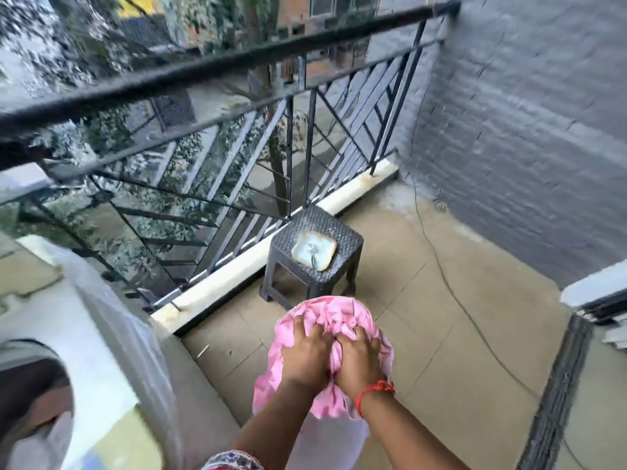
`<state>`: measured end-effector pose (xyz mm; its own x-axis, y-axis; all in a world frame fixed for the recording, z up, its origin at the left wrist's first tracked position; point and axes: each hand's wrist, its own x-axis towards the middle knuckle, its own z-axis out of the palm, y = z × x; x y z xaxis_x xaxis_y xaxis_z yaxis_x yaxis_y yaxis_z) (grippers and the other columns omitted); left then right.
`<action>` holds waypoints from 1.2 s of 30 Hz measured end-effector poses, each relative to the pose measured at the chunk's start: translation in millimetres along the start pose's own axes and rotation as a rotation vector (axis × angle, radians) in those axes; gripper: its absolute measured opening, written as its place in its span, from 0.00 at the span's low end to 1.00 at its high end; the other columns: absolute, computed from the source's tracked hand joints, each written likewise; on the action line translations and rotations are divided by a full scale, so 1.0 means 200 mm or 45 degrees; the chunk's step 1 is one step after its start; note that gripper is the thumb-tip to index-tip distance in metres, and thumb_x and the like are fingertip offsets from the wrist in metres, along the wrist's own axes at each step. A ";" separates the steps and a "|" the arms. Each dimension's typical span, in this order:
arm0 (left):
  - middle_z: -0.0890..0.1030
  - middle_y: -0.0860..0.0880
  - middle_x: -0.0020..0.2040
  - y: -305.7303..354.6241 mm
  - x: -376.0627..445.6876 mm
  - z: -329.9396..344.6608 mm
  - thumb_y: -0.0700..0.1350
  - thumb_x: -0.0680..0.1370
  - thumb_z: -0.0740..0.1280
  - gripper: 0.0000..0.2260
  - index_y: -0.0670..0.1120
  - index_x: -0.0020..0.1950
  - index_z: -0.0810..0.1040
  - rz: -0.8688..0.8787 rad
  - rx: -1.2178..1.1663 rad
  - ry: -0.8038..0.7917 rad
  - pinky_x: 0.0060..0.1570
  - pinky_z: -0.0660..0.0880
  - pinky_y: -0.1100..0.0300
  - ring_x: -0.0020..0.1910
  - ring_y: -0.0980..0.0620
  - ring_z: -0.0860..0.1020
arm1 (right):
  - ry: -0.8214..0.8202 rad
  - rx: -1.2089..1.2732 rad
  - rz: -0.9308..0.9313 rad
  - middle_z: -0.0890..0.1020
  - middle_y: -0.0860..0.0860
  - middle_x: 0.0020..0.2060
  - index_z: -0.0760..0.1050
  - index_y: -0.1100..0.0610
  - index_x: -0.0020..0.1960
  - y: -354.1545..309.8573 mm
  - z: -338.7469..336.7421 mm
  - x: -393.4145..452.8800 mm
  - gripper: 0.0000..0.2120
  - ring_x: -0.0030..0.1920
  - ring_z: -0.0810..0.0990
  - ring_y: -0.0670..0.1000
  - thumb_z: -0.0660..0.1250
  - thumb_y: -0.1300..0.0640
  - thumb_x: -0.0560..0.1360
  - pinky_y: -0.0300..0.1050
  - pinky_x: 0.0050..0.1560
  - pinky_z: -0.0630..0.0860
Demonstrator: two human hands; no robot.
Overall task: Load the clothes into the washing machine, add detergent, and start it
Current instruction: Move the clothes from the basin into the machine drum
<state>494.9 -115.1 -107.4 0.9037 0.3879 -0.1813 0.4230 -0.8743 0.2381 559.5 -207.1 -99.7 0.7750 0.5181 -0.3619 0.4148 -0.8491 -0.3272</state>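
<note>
- Bottom centre of the frame: both hands are buried in a bunched-up pink cloth (334,337). The left hand (305,356) and right hand (361,356) sit side by side, knuckles nearly touching, fingers curled into the folds and clamped on the fabric.
- The bundle is held up in the air over the tiled floor, not in the machine yet. There's something pale hanging under it, maybe a second garment, too blurry to say.
- Handling-wise I'd guess it's light, soft and floppy, nothing to break. Loose edges dangle below the wrists, so gathering it from the middle like this looks right, otherwise bits will trail or catch on the door rim.
- Lower left of the frame: the washing machine (101,368), white, with its round door opening (30,395) looking dark at the far left edge. That's where the bundle has to swing.
- Further back, middle of the frame: a small dark stool (349,242) with a pale dish (314,249) on top.
- Beyond that, a black railing (210,72) and a grey wall (526,130) at upper right.
</note>
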 end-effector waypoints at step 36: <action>0.74 0.45 0.58 -1.28 -1.58 -1.78 0.47 0.65 0.71 0.32 0.51 0.69 0.70 -0.640 0.144 0.902 0.69 0.65 0.42 0.70 0.34 0.60 | 0.446 0.068 -1.244 0.70 0.55 0.60 0.65 0.41 0.68 -2.27 -0.51 -1.05 0.31 0.59 0.71 0.67 0.68 0.55 0.67 0.61 0.56 0.76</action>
<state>124.3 90.7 227.9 0.4563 0.7923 0.4050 0.8072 -0.5601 0.1864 256.5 58.3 213.8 0.2107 0.9117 0.3527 0.9216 -0.0649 -0.3827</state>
